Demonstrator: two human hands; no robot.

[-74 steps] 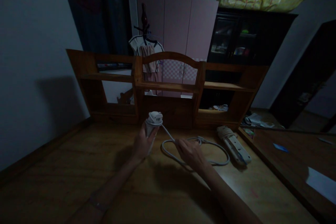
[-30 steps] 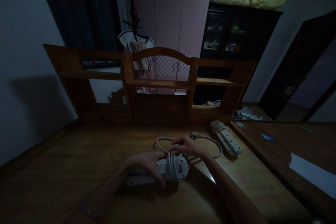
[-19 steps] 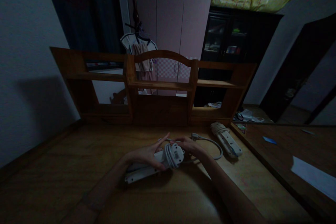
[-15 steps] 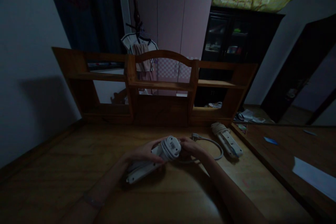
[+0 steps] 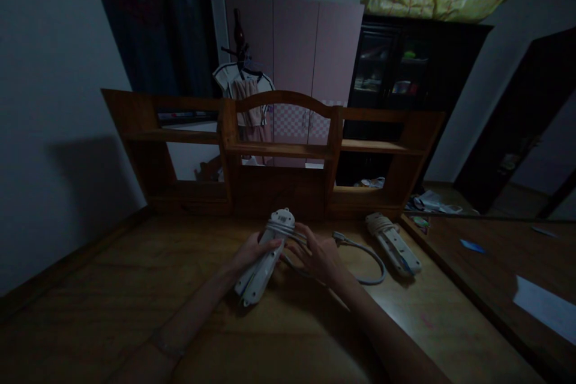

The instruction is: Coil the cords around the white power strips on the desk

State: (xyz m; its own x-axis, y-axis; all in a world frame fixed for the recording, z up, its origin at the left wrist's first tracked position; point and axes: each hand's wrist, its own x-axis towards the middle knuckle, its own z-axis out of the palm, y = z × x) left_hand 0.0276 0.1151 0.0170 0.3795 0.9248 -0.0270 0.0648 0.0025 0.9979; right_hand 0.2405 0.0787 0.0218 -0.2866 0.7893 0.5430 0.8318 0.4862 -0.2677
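Observation:
A white power strip (image 5: 266, 255) lies slanted over the wooden desk (image 5: 135, 288), its far end raised and wrapped with turns of its white cable. My left hand (image 5: 250, 250) grips the strip from the left side. My right hand (image 5: 317, 255) is closed on the cable (image 5: 372, 261) just right of the wrapped end. The loose part of the cable loops out to the right, ending in a plug (image 5: 339, 237) lying on the desk.
A second power strip (image 5: 396, 244) with its cord wound round it lies at the right. A wooden shelf unit (image 5: 279, 150) stands along the desk's back edge. A darker table (image 5: 495, 264) with papers adjoins on the right.
The strip went from upright in my left hand to lying on the desk, then its far end tilted up again. Several turns of cable now wrap it and the loose loop is shorter.

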